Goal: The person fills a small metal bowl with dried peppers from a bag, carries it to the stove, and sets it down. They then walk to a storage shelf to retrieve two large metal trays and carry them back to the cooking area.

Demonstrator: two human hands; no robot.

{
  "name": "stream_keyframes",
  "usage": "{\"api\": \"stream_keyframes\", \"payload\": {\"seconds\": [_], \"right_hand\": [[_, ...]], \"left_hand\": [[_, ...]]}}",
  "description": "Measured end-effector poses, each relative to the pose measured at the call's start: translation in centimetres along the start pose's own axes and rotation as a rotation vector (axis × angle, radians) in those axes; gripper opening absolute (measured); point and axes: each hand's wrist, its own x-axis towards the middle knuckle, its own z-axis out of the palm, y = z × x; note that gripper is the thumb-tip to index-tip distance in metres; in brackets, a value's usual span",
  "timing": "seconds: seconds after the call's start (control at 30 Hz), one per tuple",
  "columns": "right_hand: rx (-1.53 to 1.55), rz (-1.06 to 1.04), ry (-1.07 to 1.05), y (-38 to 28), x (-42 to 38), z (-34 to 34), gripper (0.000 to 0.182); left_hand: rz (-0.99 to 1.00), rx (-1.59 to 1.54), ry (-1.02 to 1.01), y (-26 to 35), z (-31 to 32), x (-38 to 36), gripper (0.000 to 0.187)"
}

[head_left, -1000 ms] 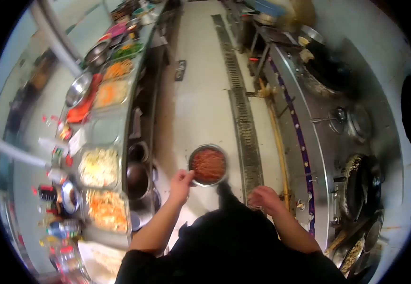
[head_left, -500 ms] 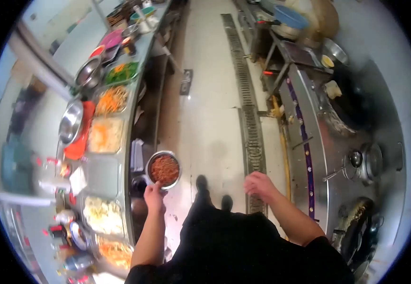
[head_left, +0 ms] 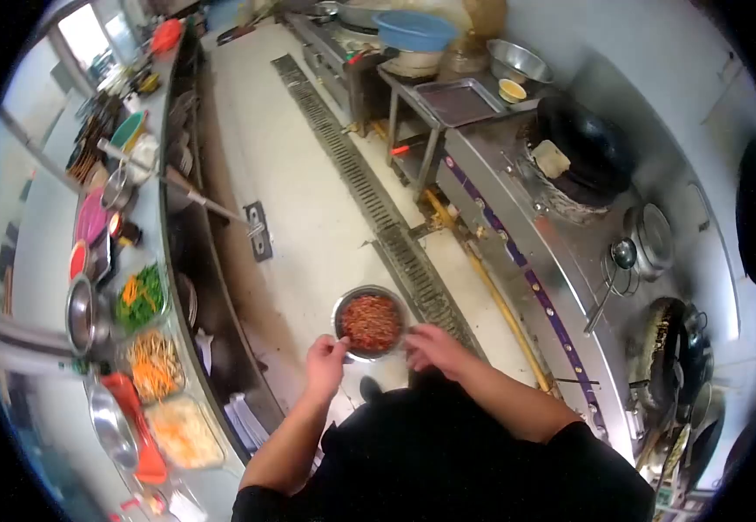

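Note:
A round metal bowl filled with reddish-brown crumbly food is held in front of my body, above the floor. My left hand pinches its rim at the lower left, thumb on the near edge. At the opposite side, my right hand is close against the rim with its fingers loosely bent and slightly apart. Whether those fingertips touch the metal, I cannot make out.
Along the left counter stand trays of green vegetables, shredded vegetables and pale shreds. A floor squeegee lies in the aisle by a drain grate. To the right is a stove with a wok and a ladle.
The bowl in my left hand has moved rightward from beside the left counter to in front of me. My right hand has come in to its rim. The view has turned right.

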Motion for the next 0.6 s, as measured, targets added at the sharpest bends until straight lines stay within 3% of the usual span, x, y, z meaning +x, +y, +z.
{"api": "stream_keyframes", "payload": {"seconds": [0.13, 0.33, 0.53, 0.6], "right_hand": [[0.201, -0.045, 0.180, -5.8, 6.2, -4.8, 0.023], [0.252, -0.074, 0.218, -14.5, 16.5, -15.7, 0.017], [0.530, -0.260, 0.466, -26.6, 29.9, -27.5, 0.016], [0.455, -0.308, 0.502, -30.3, 34.5, -31.5, 0.015]], "left_hand": [[0.012, 0.126, -0.193, 5.3, 7.4, 9.7, 0.022], [-0.090, -0.003, -0.232, 9.0, 15.2, 22.9, 0.019], [-0.164, 0.140, -0.173, 12.4, 16.0, 32.9, 0.019], [-0.155, 0.197, -0.166, 13.3, 16.3, 35.1, 0.018]]}}
